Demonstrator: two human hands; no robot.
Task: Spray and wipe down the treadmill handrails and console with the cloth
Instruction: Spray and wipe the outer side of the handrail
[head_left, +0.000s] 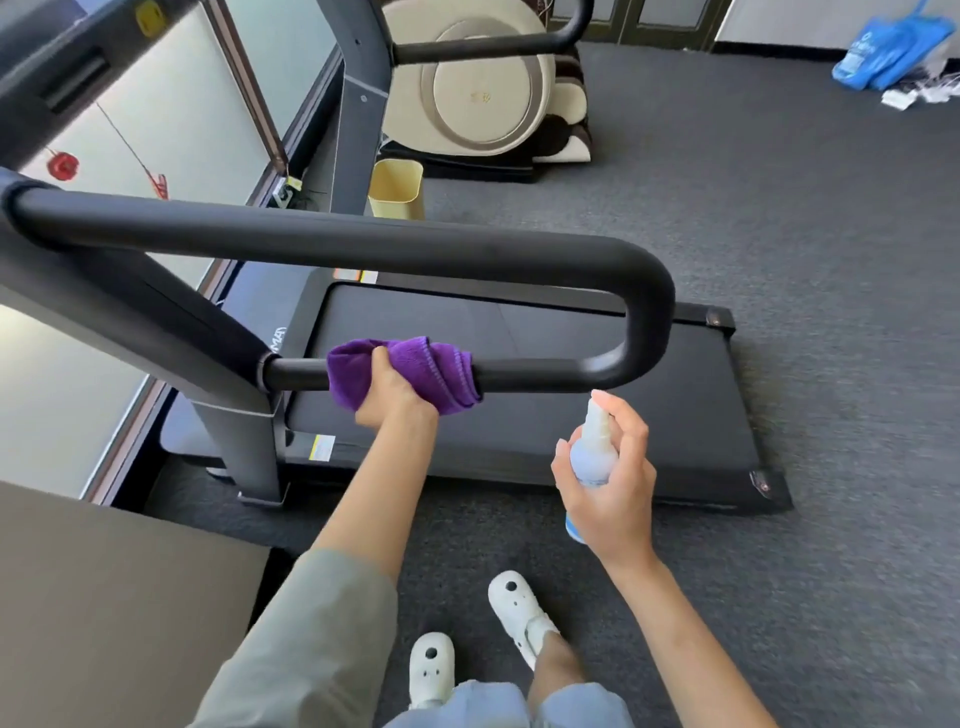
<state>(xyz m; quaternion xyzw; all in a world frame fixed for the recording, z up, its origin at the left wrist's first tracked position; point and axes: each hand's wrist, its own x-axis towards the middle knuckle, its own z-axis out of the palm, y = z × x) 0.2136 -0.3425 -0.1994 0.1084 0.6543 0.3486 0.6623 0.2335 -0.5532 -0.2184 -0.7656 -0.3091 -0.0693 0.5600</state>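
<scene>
Now left hand (390, 391) wraps purple cloth (405, 371) round lower bar of black handrail (550, 375), fingers curled over, mostly hidden. Right hand (610, 475) grips spray bottle (592, 457) just below bar, forefinger seemingly atop nozzle. Treadmill belt (519, 338) beneath.

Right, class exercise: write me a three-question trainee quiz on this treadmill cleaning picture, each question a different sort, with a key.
1. True or false: the left hand grips the purple cloth wrapped round the lower bar of the handrail.
2. The right hand holds: A) a sponge, B) a spray bottle, C) nothing.
3. Fill in: the small bin on the carpet behind the treadmill is pale ____.

Key: 1 true; 2 B; 3 yellow.
</scene>
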